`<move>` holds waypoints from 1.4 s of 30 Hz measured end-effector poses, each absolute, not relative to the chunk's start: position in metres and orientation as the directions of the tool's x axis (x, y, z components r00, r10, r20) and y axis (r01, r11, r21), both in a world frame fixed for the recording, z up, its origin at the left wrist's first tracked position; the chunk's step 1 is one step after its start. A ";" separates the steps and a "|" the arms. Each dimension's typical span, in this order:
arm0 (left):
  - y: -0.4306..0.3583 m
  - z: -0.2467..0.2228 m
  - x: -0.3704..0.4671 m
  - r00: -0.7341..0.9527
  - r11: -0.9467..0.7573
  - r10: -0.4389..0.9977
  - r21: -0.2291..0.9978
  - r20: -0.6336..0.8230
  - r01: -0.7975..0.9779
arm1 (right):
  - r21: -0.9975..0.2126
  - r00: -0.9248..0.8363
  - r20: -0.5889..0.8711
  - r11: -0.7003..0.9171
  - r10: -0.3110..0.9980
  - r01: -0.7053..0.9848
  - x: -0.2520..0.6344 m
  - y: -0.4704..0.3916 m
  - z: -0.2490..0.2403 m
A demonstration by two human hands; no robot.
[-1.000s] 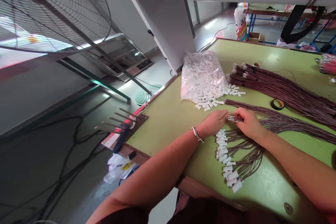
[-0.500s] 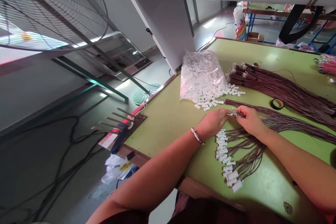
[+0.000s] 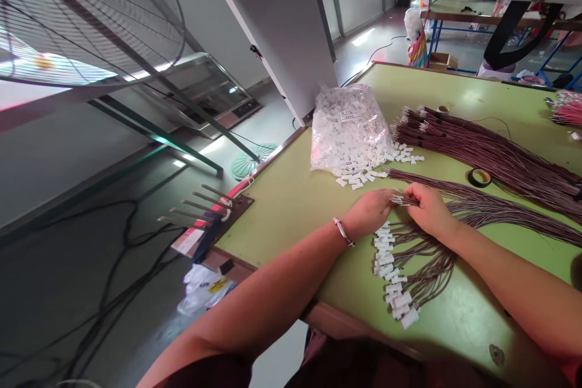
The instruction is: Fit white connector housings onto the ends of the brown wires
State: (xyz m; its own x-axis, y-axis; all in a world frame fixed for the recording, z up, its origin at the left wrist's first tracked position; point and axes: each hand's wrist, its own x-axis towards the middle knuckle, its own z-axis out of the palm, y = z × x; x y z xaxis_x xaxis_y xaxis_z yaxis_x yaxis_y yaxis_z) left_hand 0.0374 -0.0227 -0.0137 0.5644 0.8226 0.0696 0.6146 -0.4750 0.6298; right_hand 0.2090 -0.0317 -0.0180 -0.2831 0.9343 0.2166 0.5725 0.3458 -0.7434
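My right hand is closed around a small bunch of thin brown wires, whose silvery terminal tips point left. My left hand meets those tips with its fingers pinched together; what lies between them is hidden. Just below, brown wires ending in white plastic connectors lie in a slanting row on the green table. Loose white connectors spill from a clear plastic bag beyond my hands. Another bundle of brown wires stretches off to the right.
Thick bundles of brown wire lie at the back right beside a black tape roll. Metal prongs stick out at the table's left edge. A large fan stands at upper left.
My left fingers have shifted slightly left, and more of the wire tips now shows between the hands. My right hand keeps its hold on the wires.
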 end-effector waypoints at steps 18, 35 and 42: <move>-0.022 -0.013 0.036 0.358 -0.314 0.916 0.878 0.180 0.361 | -0.928 -0.237 0.043 0.127 0.971 0.351 0.211 -0.027 -0.011; -0.017 0.000 0.027 0.539 -0.281 0.842 0.861 0.009 0.424 | -0.904 -0.355 0.005 0.156 0.935 0.398 0.212 -0.024 -0.005; -0.017 -0.002 0.027 0.526 -0.274 0.850 0.866 0.015 0.419 | -0.865 -0.258 0.100 0.212 0.961 0.455 0.211 -0.028 -0.008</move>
